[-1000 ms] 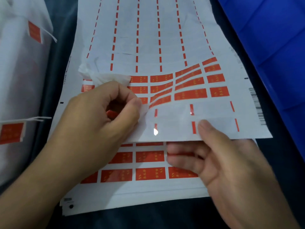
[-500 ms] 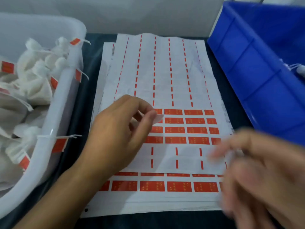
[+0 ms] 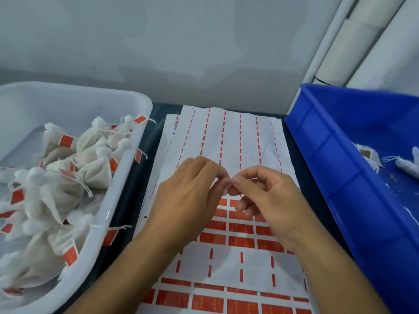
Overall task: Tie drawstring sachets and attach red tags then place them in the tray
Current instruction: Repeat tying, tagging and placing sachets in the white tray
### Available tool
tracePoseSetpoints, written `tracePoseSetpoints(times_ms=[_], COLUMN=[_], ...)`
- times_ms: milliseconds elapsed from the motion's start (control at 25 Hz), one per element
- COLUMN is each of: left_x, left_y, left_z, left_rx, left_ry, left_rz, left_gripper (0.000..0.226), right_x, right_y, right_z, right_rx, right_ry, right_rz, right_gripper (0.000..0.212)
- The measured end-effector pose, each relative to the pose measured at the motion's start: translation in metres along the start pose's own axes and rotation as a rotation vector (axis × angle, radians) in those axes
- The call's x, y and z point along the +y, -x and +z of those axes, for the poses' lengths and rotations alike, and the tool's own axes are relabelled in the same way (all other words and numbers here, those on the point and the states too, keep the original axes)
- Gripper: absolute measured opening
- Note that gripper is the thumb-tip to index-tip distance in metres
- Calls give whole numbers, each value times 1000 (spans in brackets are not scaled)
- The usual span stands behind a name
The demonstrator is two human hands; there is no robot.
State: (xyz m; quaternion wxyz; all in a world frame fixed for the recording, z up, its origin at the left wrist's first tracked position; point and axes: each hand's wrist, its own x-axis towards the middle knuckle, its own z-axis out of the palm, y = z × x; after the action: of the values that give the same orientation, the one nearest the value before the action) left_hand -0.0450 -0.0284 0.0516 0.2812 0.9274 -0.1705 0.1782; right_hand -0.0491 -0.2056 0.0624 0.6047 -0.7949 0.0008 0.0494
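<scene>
My left hand (image 3: 190, 191) and right hand (image 3: 267, 196) met fingertip to fingertip over the sticker sheet (image 3: 226, 141), fingers curled, pinching a peeled tag too small to see; flimsy, tacky, best held by its edge.

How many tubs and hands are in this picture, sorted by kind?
White tub: 1
Blue tub: 1
Hands, left hand and right hand: 2
Total: 4
</scene>
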Motion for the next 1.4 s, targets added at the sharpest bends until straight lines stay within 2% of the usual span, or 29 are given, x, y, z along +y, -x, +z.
tracePoseSetpoints(times_ms=[120,200,320,400,560,800,1080,1200,1400], left_x=[-1,-3,-18,-37,-55,-48,-51,-48,-44], left_y=[2,3,8,13,15,12,10,10,9], left_z=[11,14,9,5,1,1,4,4,-1], left_rx=[54,43,5,-79,-206,-152,-197,-145,-65], left_ry=[-50,-10,46,0,-32,63,201,249,316], left_rz=[70,39,-233,-409,-526,-406,-402,-399,-405], left_gripper=[26,25,34,44,55,38,25,13,10], right_x=[9,15,22,24,27,28,32,31,30], right_y=[1,2,4,3,3,2,2,2,2], right_z=[2,1,-2,-3,-4,-3,-1,-2,-3], right_rx=[12,73,183,234,296,282,250,252,258], right_ry=[-88,-114,-48,16,8,39,33,20,3], right_rz=[51,50,26,22,1,-46,-51,-60,-62], right_gripper=[9,8,7,12,17,8,2,4,3])
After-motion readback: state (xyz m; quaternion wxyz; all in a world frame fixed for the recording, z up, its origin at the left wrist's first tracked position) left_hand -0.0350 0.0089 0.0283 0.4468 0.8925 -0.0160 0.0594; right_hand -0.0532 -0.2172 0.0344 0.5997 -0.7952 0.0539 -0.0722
